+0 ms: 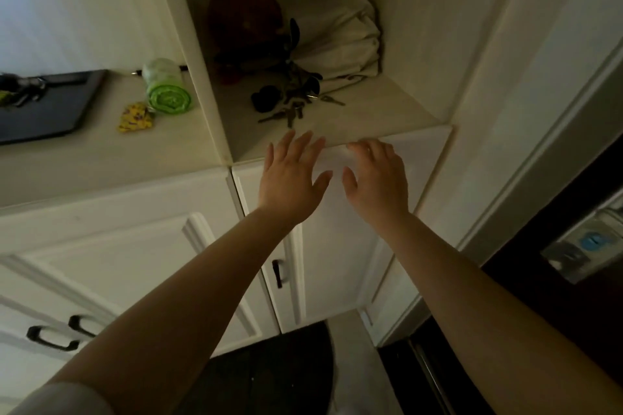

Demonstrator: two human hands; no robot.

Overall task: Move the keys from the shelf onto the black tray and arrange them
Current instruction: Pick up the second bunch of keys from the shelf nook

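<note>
A heap of keys (292, 101) with a black fob lies on the floor of the white shelf niche (387, 111). The black tray (47, 108) sits on the counter at the far left, with a dark bunch of keys (23, 87) on its back corner. My left hand (292, 175) is open, fingers spread, just in front of the niche's front edge and a little short of the keys. To its right, my right hand (377, 178) hovers with loosely curled fingers over the same edge. Neither hand holds anything.
A green roll of bags (166, 87) and a small yellow pouch (134, 117) lie on the counter between tray and niche. A reddish round object (244, 17) and folded pale cloth (344, 40) fill the niche's back. White cabinet doors are below; a dark appliance stands at right.
</note>
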